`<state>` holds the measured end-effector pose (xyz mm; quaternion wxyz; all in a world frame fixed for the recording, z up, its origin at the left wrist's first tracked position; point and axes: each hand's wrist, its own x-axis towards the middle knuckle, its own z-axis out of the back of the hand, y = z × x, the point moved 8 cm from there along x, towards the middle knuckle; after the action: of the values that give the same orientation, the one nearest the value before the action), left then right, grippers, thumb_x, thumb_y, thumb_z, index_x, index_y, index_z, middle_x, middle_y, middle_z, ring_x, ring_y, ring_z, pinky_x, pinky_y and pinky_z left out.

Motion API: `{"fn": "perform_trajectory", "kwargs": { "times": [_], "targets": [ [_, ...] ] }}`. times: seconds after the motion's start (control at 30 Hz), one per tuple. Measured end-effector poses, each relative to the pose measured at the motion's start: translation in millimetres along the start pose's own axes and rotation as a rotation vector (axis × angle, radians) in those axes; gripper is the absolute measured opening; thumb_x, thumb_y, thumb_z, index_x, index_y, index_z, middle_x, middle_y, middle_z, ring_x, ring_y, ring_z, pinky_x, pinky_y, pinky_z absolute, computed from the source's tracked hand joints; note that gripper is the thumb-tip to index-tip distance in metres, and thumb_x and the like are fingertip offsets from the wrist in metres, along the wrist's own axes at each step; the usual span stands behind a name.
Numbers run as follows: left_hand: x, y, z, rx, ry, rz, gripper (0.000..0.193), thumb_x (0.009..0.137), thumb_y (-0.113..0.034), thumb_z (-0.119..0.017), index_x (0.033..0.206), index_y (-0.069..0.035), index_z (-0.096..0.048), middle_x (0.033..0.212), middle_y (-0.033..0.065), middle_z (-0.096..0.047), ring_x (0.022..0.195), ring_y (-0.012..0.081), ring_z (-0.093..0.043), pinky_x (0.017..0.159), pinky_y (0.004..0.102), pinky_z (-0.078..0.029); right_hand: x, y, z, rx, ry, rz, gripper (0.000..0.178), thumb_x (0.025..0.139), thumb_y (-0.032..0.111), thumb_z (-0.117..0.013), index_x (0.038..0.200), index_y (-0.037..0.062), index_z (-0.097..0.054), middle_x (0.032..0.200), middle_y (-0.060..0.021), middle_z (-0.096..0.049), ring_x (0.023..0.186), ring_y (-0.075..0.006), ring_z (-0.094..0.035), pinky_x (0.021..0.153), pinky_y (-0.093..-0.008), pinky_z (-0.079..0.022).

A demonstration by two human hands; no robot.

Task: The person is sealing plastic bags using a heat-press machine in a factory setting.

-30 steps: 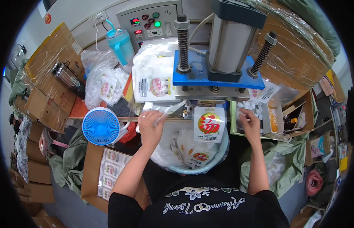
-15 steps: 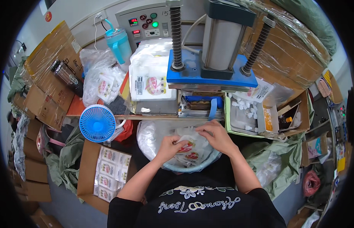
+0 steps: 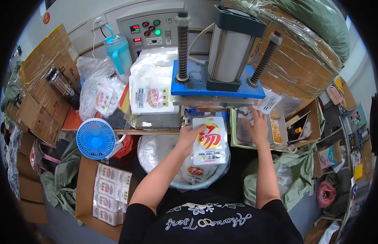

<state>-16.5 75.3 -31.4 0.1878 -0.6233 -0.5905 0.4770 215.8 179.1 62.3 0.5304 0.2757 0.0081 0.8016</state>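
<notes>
My left hand [image 3: 190, 139] pinches the left edge of a flat white pouch [image 3: 210, 151] with a red and yellow print, held upright before the press. Below it, a round basin [image 3: 188, 187] lined with clear plastic holds more printed pouches. My right hand [image 3: 258, 129] reaches over a tray [image 3: 240, 136] in a green-edged box, its fingers apart among small white pieces. Whether a fingertip touches a piece is hard to see. Just beyond the pouch stands the press, with its blue plate [image 3: 217, 90], two spring rods and a cylinder.
Left of the press lies a stack of white pouches [image 3: 154, 95]. A blue fan [image 3: 95, 139], a turquoise cup [image 3: 119, 55] and a dark flask [image 3: 63, 87] stand farther left. An open carton [image 3: 85, 191] of small packs sits lower left. Orange pieces [image 3: 276, 131] fill a box on the right.
My left hand has lifted a pouch out of the basin toward the press. My right hand has left the basin and moved right to the tray. The view has shifted slightly.
</notes>
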Motion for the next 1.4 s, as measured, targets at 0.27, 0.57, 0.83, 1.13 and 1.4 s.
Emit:
{"fn": "perform_trajectory", "kwargs": {
  "times": [0.27,0.57,0.83,1.13,1.4],
  "targets": [
    [14.7,-59.7,36.0,0.688,-0.094,-0.271,0.031,0.087,-0.024,-0.068,0.107,0.000,-0.066,0.090,0.0060,-0.072,0.075,0.0216,-0.069,0.065,0.0328,-0.054,-9.2,-3.2,-49.0,0.050,0.092,0.004,0.024,0.087,0.013,-0.058,0.109,0.0061,-0.052,0.101,-0.0197,-0.057,0.081,-0.0439,-0.060,0.068,-0.0509,-0.049],
    [-55.2,-72.0,79.5,1.675,-0.358,-0.907,0.076,0.077,-0.041,-0.072,0.141,-0.015,-0.042,0.147,0.0082,-0.040,0.139,0.0289,-0.032,0.113,0.0533,-0.015,-20.0,-67.5,-74.4,2.233,0.433,-0.792,0.030,0.095,0.007,-0.047,0.126,0.0034,-0.050,0.112,-0.0135,-0.062,0.082,-0.0204,-0.063,0.060,-0.0269,-0.053],
    [-64.2,-107.6,66.1,1.274,-0.430,-0.914,0.019,0.079,-0.007,-0.065,0.097,-0.008,-0.068,0.091,0.0075,-0.063,0.088,0.0289,-0.058,0.099,0.0399,-0.038,-38.5,-16.5,-54.6,2.174,0.359,-0.704,0.021,0.097,0.009,-0.052,0.117,0.0067,-0.054,0.132,-0.0181,-0.052,0.052,-0.0019,-0.038,0.039,-0.0123,-0.032],
    [-74.6,-18.3,34.9,0.705,-0.105,-0.604,0.019,0.074,0.008,-0.065,0.092,0.003,-0.066,0.083,0.0053,-0.061,0.080,0.0138,-0.059,0.075,0.0245,-0.046,-47.7,115.8,-31.2,1.699,0.866,-0.219,0.011,0.098,0.006,-0.045,0.107,0.0099,-0.050,0.132,-0.0224,-0.053,0.042,-0.0006,-0.031,0.036,-0.0149,-0.024],
    [-61.0,9.4,39.4,0.624,0.024,-0.426,0.016,0.080,-0.008,-0.071,0.094,0.002,-0.070,0.086,0.0083,-0.066,0.078,0.0129,-0.061,0.071,0.0254,-0.048,-64.6,129.5,-56.3,1.732,1.003,-0.252,0.010,0.099,0.005,-0.043,0.105,0.0109,-0.047,0.129,-0.0207,-0.056,0.042,-0.0007,-0.031,0.037,-0.0154,-0.022]
  ]
}}
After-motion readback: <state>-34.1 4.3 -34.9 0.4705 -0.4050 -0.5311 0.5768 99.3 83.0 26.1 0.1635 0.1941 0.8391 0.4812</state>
